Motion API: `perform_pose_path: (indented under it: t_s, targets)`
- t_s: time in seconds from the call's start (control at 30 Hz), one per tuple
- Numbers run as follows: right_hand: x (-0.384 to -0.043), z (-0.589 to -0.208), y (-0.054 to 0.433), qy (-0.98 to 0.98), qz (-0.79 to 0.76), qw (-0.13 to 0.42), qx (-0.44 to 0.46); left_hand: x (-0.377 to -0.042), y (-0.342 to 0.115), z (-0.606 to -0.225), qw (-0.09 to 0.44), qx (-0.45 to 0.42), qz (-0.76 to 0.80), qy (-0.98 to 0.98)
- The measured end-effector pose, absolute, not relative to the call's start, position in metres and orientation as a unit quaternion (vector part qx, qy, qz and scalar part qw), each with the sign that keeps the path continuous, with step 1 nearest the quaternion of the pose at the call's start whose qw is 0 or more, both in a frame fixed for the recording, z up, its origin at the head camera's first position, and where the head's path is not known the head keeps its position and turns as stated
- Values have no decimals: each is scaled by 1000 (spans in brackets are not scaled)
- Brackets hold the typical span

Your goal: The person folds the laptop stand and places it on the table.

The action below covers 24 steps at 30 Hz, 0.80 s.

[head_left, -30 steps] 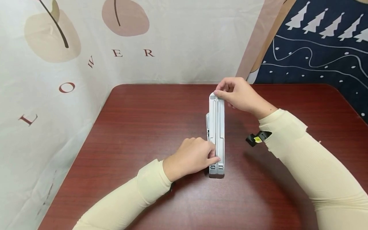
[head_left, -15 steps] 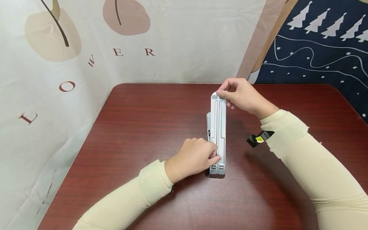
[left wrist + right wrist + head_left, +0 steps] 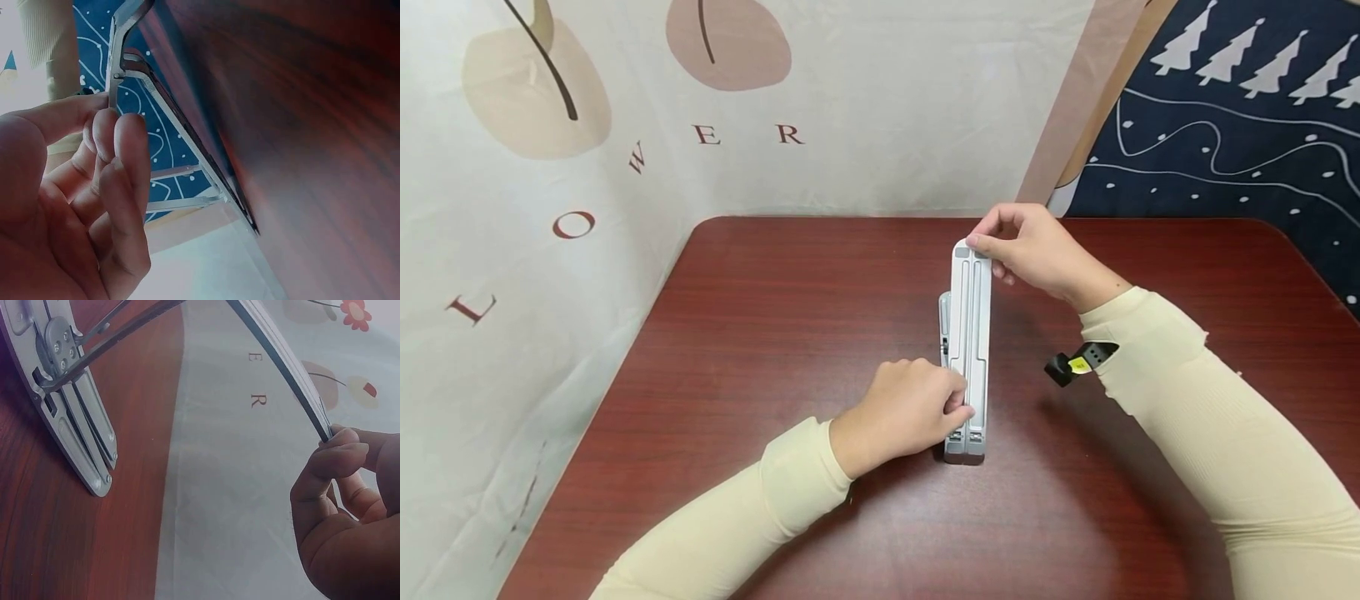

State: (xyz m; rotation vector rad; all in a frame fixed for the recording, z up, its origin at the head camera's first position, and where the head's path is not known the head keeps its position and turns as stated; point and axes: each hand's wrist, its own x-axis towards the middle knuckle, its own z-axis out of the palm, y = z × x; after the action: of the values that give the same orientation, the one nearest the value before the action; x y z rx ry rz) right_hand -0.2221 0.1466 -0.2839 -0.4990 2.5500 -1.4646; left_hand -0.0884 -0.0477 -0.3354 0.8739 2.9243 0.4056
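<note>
A silver folding laptop stand (image 3: 968, 325) stands on the table, its two long arms side by side and raised above the base. With thumb and fingers my left hand (image 3: 906, 408) pinches the arms near their lower front end. At the far upper end, my right hand (image 3: 1026, 254) pinches the tip between thumb and fingers. The right wrist view shows the hinged base (image 3: 65, 419) on the tabletop, a slanting strut (image 3: 119, 344) joining it to the raised arms. In the left wrist view the curled left fingers (image 3: 128, 156) partly cover the stand's side.
The reddish-brown wooden table (image 3: 760, 317) ends at a back edge against a pale printed cloth (image 3: 880, 158). A dark blue cloth with white trees (image 3: 1225, 150) hangs at the right. A black strap device (image 3: 1067, 364) sits at my right wrist.
The upper end of the stand and my right hand have shifted slightly to the right. My left hand keeps its hold in nearly the same place.
</note>
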Motion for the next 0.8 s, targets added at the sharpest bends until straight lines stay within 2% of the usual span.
perform_pose_path:
  t_s: [0.37,0.8]
  targets:
    - [-222,-280,145,851,-496,106,-138,-89,-50,-334,45,283,139,948]
    - [-217,-281,144,852,-506,86,-106,-92,-58,-331,51,275,136,950]
